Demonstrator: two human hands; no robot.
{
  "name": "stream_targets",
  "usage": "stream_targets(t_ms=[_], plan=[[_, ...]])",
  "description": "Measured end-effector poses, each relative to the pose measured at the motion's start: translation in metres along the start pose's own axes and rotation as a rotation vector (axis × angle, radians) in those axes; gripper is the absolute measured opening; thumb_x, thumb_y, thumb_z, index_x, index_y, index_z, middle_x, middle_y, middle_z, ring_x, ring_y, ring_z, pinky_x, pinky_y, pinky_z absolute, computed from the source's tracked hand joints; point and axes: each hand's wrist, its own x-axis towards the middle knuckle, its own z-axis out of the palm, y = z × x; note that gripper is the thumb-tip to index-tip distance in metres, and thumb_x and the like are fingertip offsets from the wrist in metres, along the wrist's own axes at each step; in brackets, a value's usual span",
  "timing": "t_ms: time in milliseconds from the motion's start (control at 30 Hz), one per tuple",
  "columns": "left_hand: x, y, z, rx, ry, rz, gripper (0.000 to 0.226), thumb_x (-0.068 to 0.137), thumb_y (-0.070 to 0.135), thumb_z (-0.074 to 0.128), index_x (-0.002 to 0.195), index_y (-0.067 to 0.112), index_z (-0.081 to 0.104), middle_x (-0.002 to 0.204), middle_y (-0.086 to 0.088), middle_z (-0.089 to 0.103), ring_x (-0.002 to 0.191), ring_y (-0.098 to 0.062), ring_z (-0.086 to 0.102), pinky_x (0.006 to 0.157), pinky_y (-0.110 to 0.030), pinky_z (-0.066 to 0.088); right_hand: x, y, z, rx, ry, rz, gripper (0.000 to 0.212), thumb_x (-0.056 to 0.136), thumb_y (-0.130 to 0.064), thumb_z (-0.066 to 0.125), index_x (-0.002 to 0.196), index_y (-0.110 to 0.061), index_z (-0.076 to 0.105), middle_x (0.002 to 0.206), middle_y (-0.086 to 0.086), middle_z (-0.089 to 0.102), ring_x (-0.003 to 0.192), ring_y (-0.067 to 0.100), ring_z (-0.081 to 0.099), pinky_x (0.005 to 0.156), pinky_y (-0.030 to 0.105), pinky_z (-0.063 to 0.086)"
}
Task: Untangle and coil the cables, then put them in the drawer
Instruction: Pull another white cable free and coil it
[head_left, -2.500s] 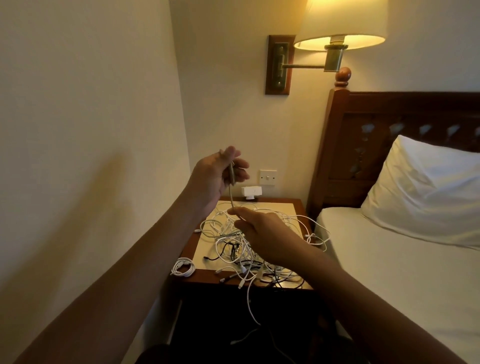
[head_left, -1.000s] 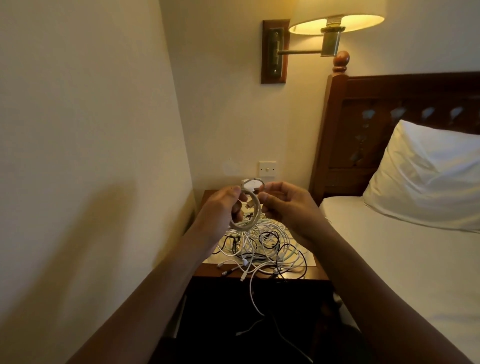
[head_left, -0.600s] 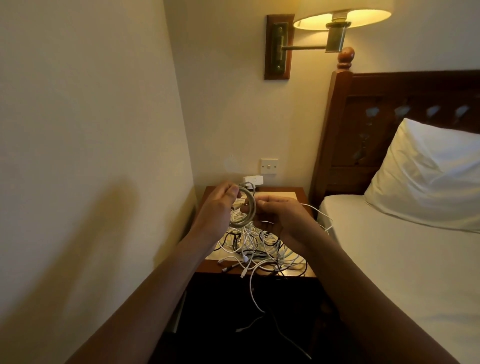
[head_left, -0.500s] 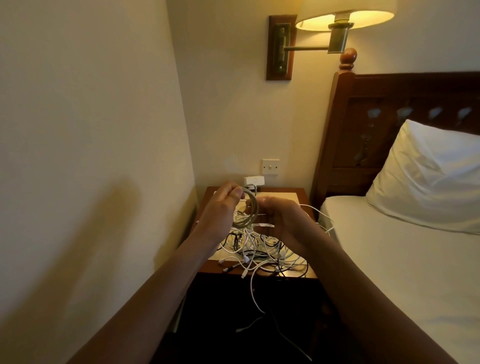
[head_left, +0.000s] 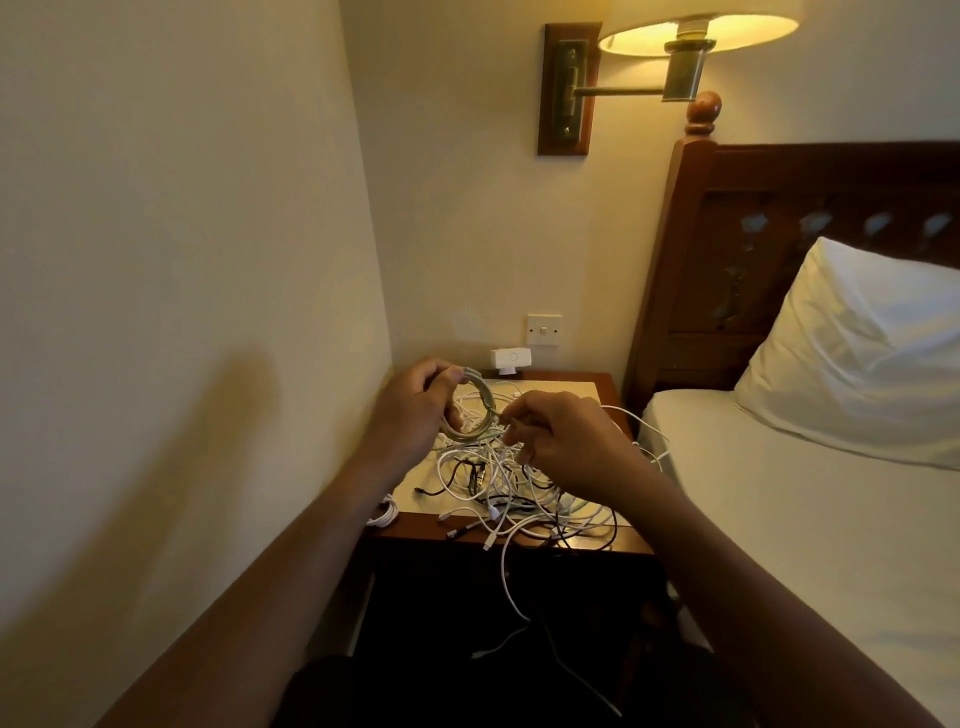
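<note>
Left hand (head_left: 415, 402) grips the coiled cable (head_left: 475, 413); right hand (head_left: 558, 441) pinches its loose end; tuck it snugly through so the coil holds.

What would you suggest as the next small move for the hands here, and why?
Probably wind the loose tail round the coil and tuck it in. The left hand grips the coil above the tangled pile, while the right hand pinches the coil's free end right beside it, so only securing seems left.

Both hands (head_left: 415, 405) (head_left: 566, 441) hold a coiled cable (head_left: 480, 410) above tangled cables (head_left: 519, 488).
</note>
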Motion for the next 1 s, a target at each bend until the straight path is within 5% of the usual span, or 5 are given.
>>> stream_targets(t_ms=[233,467,600,767,1000], plan=[[-0.001,-0.005,-0.018,0.354,0.028,0.31,0.021,0.105,0.031,0.055,0.106,0.023,0.074,0.092,0.014,0.07,0.081,0.002,0.06,0.072,-0.013,0.043,-0.018,-0.002,-0.018,-0.064,-0.019,-0.074,0.023,0.102,-0.007,0.058,0.116,-0.019,0.071,0.097,-0.008,0.075,0.085,0.0,0.067,0.072,0.015,0.05],[-0.004,-0.017,-0.022,0.608,-0.029,0.632,0.018,0.106,0.029,0.052,0.112,0.018,0.065,0.1,0.003,0.067,0.083,-0.017,0.062,0.07,-0.035,0.054,-0.026,0.009,-0.017,-0.082,0.058,-0.101,0.023,0.102,-0.013,0.062,0.12,-0.019,0.074,0.101,-0.008,0.076,0.089,-0.001,0.065,0.069,0.01,0.044],[-0.007,-0.011,-0.014,0.402,-0.036,0.334,0.023,0.107,0.034,0.05,0.094,0.023,0.065,0.078,0.003,0.064,0.068,-0.011,0.057,0.061,-0.025,0.042,-0.025,0.014,-0.012,-0.141,0.22,-0.148,0.021,0.098,-0.018,0.068,0.116,-0.024,0.077,0.108,-0.01,0.073,0.09,0.0,0.058,0.074,0.014,0.042],[-0.02,0.009,0.008,-0.5,-0.129,-0.17,0.025,0.106,0.026,0.051,0.093,0.008,0.062,0.07,-0.002,0.052,0.054,-0.014,0.049,0.054,-0.029,0.046,-0.022,0.016,0.008,0.012,0.329,-0.084,0.023,0.092,-0.017,0.076,0.115,-0.02,0.078,0.105,-0.012,0.07,0.09,0.003,0.066,0.079,0.021,0.057],[-0.038,-0.016,0.041,-0.031,0.099,0.008,0.018,0.108,0.032,0.047,0.105,0.017,0.056,0.072,0.0,0.062,0.051,-0.01,0.057,0.049,-0.03,0.049,-0.026,0.009,0.036,0.88,0.299,0.204,0.034,0.097,0.006,0.057,0.117,-0.015,0.074,0.105,0.0,0.08,0.104,0.015,0.075,0.096,0.038,0.059]])
